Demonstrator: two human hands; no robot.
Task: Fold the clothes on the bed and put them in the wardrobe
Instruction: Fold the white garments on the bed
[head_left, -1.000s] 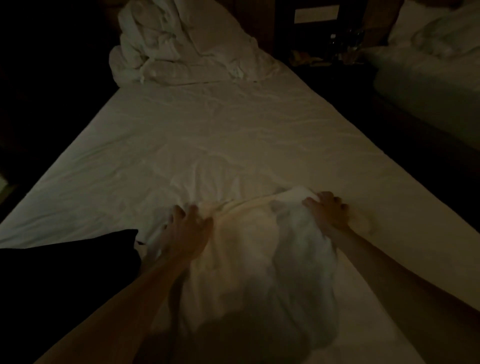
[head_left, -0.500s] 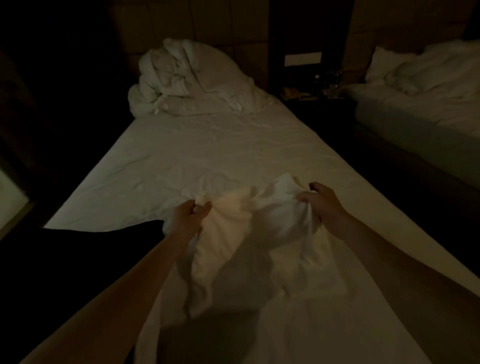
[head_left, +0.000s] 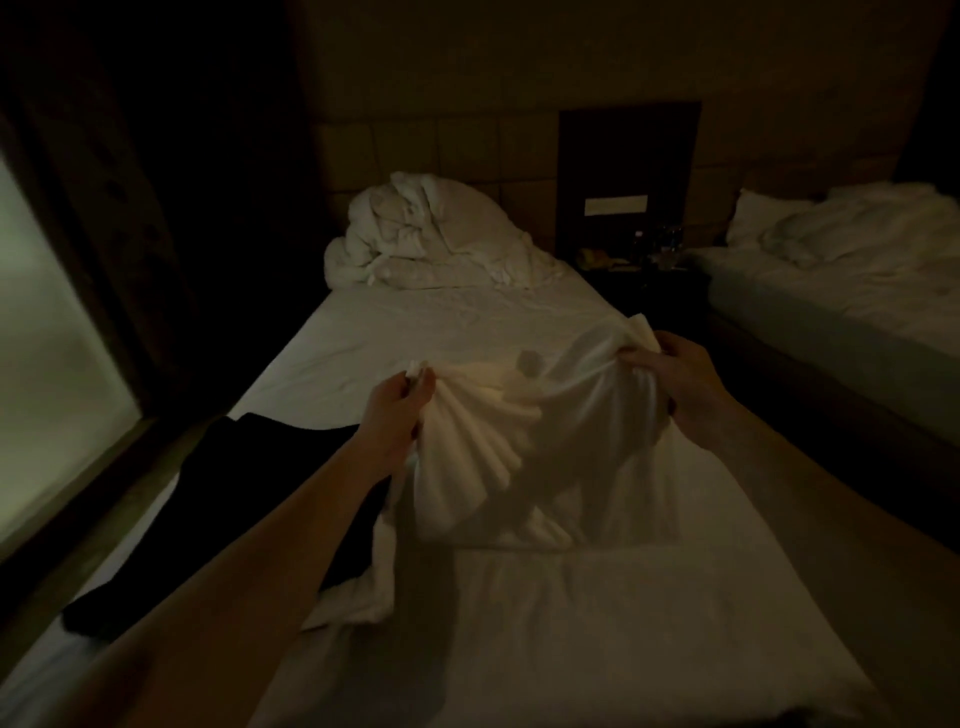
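Note:
A white garment (head_left: 524, 447) hangs bunched between my hands above the bed (head_left: 467, 322), its lower edge still touching the sheet. My left hand (head_left: 397, 415) pinches its left top corner. My right hand (head_left: 675, 379) grips the right top corner, a little higher and farther away. A dark garment (head_left: 249, 509) lies flat on the bed's left side, partly under my left forearm. The room is dim, so the fabric's details are hard to make out.
A crumpled white duvet (head_left: 426, 239) is heaped at the head of the bed. A dark nightstand (head_left: 639, 265) with small items stands between this bed and a second bed (head_left: 841, 291) at right. A lit window (head_left: 47, 353) is on the left.
Both hands pressed on the white garment a second ago, then gripped its corners and lifted it off the sheet. The camera view has tilted up, showing more of the headboard wall.

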